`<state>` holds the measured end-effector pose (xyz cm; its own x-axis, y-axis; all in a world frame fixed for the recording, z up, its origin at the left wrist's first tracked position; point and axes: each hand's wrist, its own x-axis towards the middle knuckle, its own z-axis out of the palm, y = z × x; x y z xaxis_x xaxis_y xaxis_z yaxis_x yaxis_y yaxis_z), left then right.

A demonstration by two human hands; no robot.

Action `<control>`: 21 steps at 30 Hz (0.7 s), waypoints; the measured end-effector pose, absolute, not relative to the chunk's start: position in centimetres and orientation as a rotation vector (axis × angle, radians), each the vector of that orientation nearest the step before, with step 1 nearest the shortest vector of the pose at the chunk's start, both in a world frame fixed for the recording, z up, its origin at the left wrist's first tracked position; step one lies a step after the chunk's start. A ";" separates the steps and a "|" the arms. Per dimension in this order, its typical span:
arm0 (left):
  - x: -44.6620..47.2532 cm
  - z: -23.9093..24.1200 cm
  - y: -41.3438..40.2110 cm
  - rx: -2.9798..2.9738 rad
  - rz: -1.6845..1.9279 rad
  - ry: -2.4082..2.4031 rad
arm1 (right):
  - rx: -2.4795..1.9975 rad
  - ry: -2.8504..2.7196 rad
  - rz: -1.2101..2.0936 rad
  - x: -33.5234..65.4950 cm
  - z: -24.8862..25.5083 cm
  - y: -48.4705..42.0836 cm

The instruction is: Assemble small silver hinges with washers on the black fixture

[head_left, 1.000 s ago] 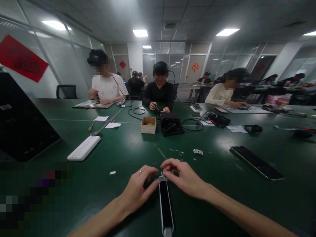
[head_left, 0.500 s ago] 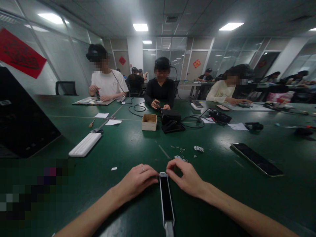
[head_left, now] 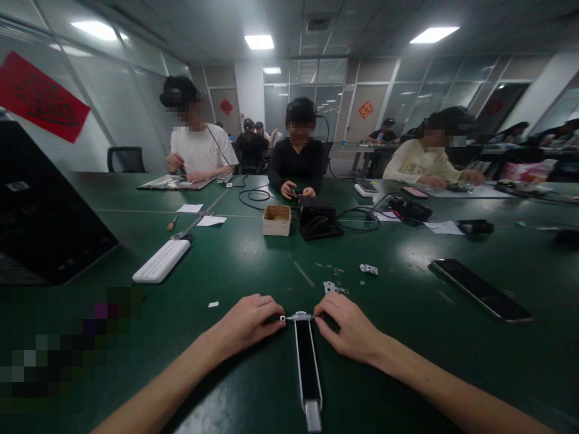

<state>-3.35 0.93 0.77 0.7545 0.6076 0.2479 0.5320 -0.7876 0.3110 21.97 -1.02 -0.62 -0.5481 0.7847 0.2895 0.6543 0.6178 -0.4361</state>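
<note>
A long, narrow black bar with a silver frame [head_left: 307, 361] lies on the green table in front of me, its silver tab toward me. Across its far end runs a thin metal rod [head_left: 292, 317], sticking out on both sides. My left hand [head_left: 251, 319], a ring on one finger, pinches a small metal nut [head_left: 283, 319] at the rod's left end. On the other side, my right hand [head_left: 346, 325] has thumb and forefinger closed at the rod's right end, which the fingertips partly hide. Just beyond lie a metal bracket [head_left: 331, 288] and several small washers [head_left: 338, 272].
Another metal bracket [head_left: 369, 269] lies farther off. A phone [head_left: 482, 290] is at right, a white power bank [head_left: 161, 261] at left, a small box [head_left: 277, 220] and a black stand [head_left: 320, 218] ahead. A dark screen [head_left: 49, 211] stands at far left. Several people sit opposite.
My hands have drawn slightly apart at the bar's far end. The nut at my left fingertips and the rod's left end now show. The camera view has shifted a little.
</note>
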 end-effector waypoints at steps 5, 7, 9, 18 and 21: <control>-3.3 1.0 0.9 2.665 0.475 0.943 | -1.114 -2.378 0.371 22.0 -0.6 -1.1; -3.2 1.2 0.9 2.636 0.470 0.959 | -1.122 -2.375 0.387 22.0 -0.6 -1.1; -3.1 1.4 0.8 2.613 0.457 0.976 | -1.130 -2.377 0.399 22.0 -0.6 -1.1; -2.1 0.7 0.3 2.458 0.553 1.077 | -1.114 -2.365 0.396 21.9 -0.6 -1.1; -2.1 0.7 0.3 2.419 0.542 1.111 | -1.114 -2.366 0.411 22.0 -0.7 -1.0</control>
<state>-2.11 0.31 0.71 0.6042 0.7782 0.1712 0.6138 -0.5915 0.5229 22.01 -1.04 -0.73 -0.5473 0.7810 0.3009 0.6339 0.6215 -0.4603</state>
